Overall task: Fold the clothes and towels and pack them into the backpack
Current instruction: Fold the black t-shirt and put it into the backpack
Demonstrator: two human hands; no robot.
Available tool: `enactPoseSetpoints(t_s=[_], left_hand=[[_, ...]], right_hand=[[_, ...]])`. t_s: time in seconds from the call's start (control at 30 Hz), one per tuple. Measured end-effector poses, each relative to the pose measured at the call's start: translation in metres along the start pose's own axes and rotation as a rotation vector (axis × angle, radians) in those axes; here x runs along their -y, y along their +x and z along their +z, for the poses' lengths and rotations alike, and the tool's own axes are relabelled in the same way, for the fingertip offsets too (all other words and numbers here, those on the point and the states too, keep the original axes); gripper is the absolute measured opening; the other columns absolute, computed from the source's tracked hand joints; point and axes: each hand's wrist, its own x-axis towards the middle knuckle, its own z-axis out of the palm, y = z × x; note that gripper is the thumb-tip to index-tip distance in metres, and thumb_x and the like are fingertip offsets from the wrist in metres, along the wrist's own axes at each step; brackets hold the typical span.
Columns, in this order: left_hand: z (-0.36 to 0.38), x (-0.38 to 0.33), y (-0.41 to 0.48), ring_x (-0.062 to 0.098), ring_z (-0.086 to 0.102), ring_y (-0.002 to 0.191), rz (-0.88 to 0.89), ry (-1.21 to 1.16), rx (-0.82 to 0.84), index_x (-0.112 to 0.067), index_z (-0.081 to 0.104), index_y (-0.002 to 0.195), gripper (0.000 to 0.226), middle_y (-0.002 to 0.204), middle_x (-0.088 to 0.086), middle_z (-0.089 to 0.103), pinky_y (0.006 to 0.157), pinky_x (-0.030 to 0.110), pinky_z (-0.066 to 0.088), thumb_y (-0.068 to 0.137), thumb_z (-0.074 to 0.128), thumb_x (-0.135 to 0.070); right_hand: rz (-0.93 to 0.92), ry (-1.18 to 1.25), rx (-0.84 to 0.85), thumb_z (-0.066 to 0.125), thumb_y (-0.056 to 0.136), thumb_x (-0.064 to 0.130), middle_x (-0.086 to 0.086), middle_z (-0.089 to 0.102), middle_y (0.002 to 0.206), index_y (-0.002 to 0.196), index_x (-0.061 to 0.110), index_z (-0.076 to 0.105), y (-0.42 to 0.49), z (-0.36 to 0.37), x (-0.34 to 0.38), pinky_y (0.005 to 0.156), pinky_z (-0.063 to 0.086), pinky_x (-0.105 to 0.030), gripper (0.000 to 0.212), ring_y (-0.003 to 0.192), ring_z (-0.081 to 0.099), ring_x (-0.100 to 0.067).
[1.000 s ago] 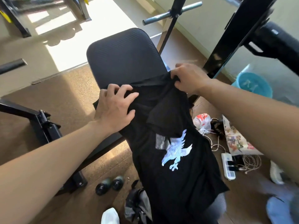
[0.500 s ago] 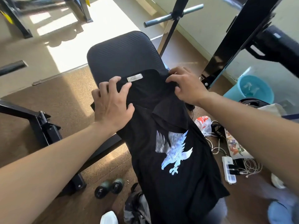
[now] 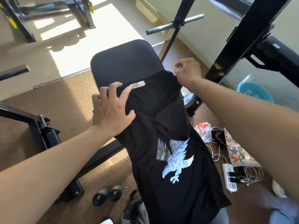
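A black T-shirt [image 3: 163, 188] with a silver eagle print lies lengthwise on a black padded bench [image 3: 123, 60], its collar label toward the far end. My left hand [image 3: 111, 109] presses on the shirt's left shoulder with spread fingers, fingertips curling over the collar edge. My right hand [image 3: 187, 70] is curled and pinches the shirt's top right corner at the bench edge. One sleeve is folded in across the middle of the shirt. A grey and black bag [image 3: 135, 212] shows partly at the bottom edge; whether it is the backpack I cannot tell.
Black rack posts [image 3: 242, 39] stand at the right, a bar [image 3: 174, 25] behind the bench. On the floor lie two small dumbbells [image 3: 106, 193], a power strip [image 3: 229, 177] with cables, a plastic bag [image 3: 203, 130], a printed bag [image 3: 239, 152] and a blue basin [image 3: 255, 92].
The shirt has been drawn farther up the bench and spread flatter, exposing the collar label. My right hand moved out to the right corner; my left hand stayed on the left shoulder.
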Motion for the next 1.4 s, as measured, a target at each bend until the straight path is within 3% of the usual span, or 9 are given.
enactPoseSetpoints(t_s=[0.17, 0.27, 0.4, 0.57, 0.73, 0.97, 1.07, 1.23, 1.4], left_hand=[[-0.003, -0.003, -0.005, 0.033, 0.045, 0.12, -0.008, -0.002, 0.0, -0.023, 0.052, 0.145, 0.066, 0.142, 0.009, 0.047, 0.093, 0.048, 0.043, 0.085, 0.071, -0.044], [-0.004, -0.011, -0.016, 0.031, 0.052, 0.107, 0.061, -0.08, -0.132, -0.019, 0.066, 0.126, 0.043, 0.122, 0.008, 0.06, 0.085, 0.041, 0.043, 0.086, 0.072, -0.034], [0.004, -0.041, -0.02, 0.026, 0.06, 0.087, 0.197, -0.258, -0.029, -0.021, 0.069, 0.112, 0.032, 0.093, -0.002, 0.068, 0.076, 0.043, 0.049, 0.086, 0.068, -0.04], [0.021, -0.07, -0.014, 0.025, 0.063, 0.09, 0.281, -0.224, 0.17, -0.026, 0.064, 0.119, 0.043, 0.094, -0.004, 0.068, 0.078, 0.039, 0.046, 0.081, 0.076, -0.043], [0.027, -0.074, -0.018, 0.026, 0.061, 0.075, 0.27, -0.296, -0.014, -0.021, 0.07, 0.086, 0.008, 0.077, -0.002, 0.064, 0.062, 0.038, 0.049, 0.08, 0.072, -0.015], [0.022, -0.076, -0.071, 0.025, 0.057, 0.087, 0.091, -0.353, -0.026, -0.018, 0.071, 0.104, 0.022, 0.097, 0.002, 0.063, 0.072, 0.039, 0.048, 0.083, 0.068, -0.013], [0.019, -0.083, -0.131, 0.019, 0.054, 0.092, -0.075, -0.503, -0.01, -0.016, 0.067, 0.103, 0.02, 0.1, 0.002, 0.058, 0.073, 0.03, 0.045, 0.084, 0.067, -0.012], [0.049, -0.107, -0.267, 0.02, 0.059, 0.088, -0.668, -0.771, 0.376, -0.02, 0.065, 0.097, 0.021, 0.097, 0.002, 0.064, 0.084, 0.038, 0.05, 0.083, 0.068, -0.005], [0.096, -0.144, -0.351, 0.027, 0.063, 0.108, -1.249, -0.835, 0.655, -0.02, 0.059, 0.113, 0.021, 0.115, 0.002, 0.066, 0.088, 0.036, 0.047, 0.093, 0.065, -0.019]], right_hand=[[0.139, 0.533, 0.023, 0.054, 0.101, 0.003, -0.015, 0.074, 0.101, 0.102, 0.011, 0.07, -0.02, -0.004, 0.002, 0.065, 0.063, -0.029, 0.017, 0.073, 0.071, -0.019], [0.011, 0.33, -0.118, 0.065, 0.09, 0.007, -0.003, 0.072, 0.082, 0.094, 0.016, 0.074, -0.052, -0.002, -0.026, 0.071, 0.061, -0.032, 0.013, 0.069, 0.07, -0.014], [-0.001, 0.155, 0.005, 0.071, 0.074, 0.01, 0.005, 0.064, 0.076, 0.085, 0.019, 0.068, -0.11, 0.011, -0.078, 0.069, 0.045, -0.022, 0.014, 0.069, 0.059, -0.009], [0.006, -0.034, 0.193, 0.081, 0.068, 0.011, -0.002, 0.048, 0.101, 0.104, 0.017, 0.053, -0.163, 0.034, -0.131, 0.076, 0.042, -0.024, 0.045, 0.087, 0.05, -0.018], [0.03, 0.002, 0.147, 0.067, 0.079, 0.0, -0.001, 0.061, 0.079, 0.087, 0.017, 0.059, -0.164, 0.044, -0.148, 0.071, 0.045, -0.034, 0.02, 0.077, 0.06, -0.025], [0.081, 0.087, 0.231, 0.062, 0.082, -0.004, 0.005, 0.069, 0.086, 0.094, 0.013, 0.077, -0.187, 0.033, -0.177, 0.084, 0.053, -0.022, 0.025, 0.081, 0.065, -0.012], [0.232, 0.198, 0.143, 0.067, 0.083, 0.0, 0.001, 0.071, 0.083, 0.091, 0.012, 0.077, -0.218, 0.023, -0.209, 0.073, 0.047, -0.008, 0.018, 0.072, 0.062, -0.007], [0.787, 0.423, 0.102, 0.068, 0.082, 0.01, -0.003, 0.07, 0.078, 0.078, 0.023, 0.069, -0.311, 0.034, -0.299, 0.066, 0.055, -0.033, 0.013, 0.069, 0.064, -0.018], [1.093, 0.5, 0.125, 0.069, 0.093, 0.01, -0.011, 0.057, 0.073, 0.102, 0.005, 0.065, -0.383, 0.05, -0.356, 0.039, 0.046, -0.019, 0.011, 0.057, 0.054, -0.017]])
